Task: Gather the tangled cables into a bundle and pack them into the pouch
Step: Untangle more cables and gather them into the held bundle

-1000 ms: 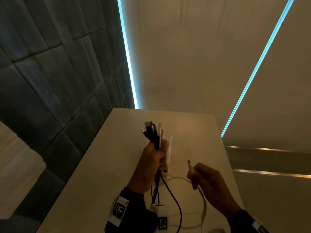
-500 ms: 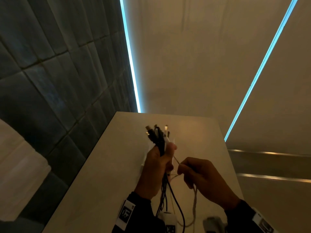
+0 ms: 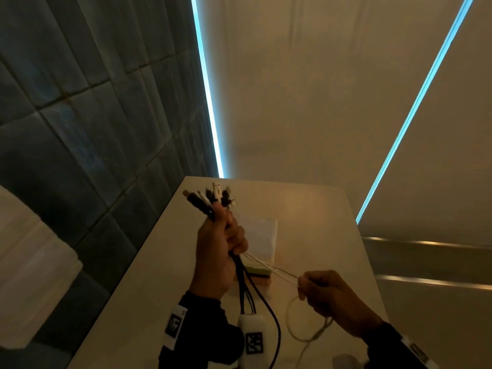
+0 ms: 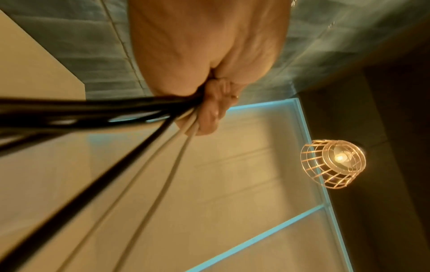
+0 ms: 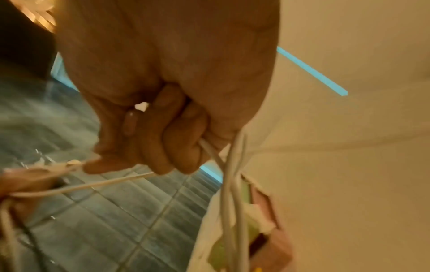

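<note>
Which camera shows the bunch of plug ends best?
The head view: the plug ends fan out above the left hand, which grips them. The left wrist view shows only cords below that fist; the right wrist view shows them blurred, far left.

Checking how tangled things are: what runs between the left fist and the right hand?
In the head view, pale cable strands stretch taut from the left hand to the right hand; the pouch lies on the table behind them.

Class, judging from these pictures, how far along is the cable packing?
Done: plug ends gathered in the left hand. In hand: the right hand pulls white cables taut. Left: bundling the hanging loops and packing; the pouch lies on the table.
</note>
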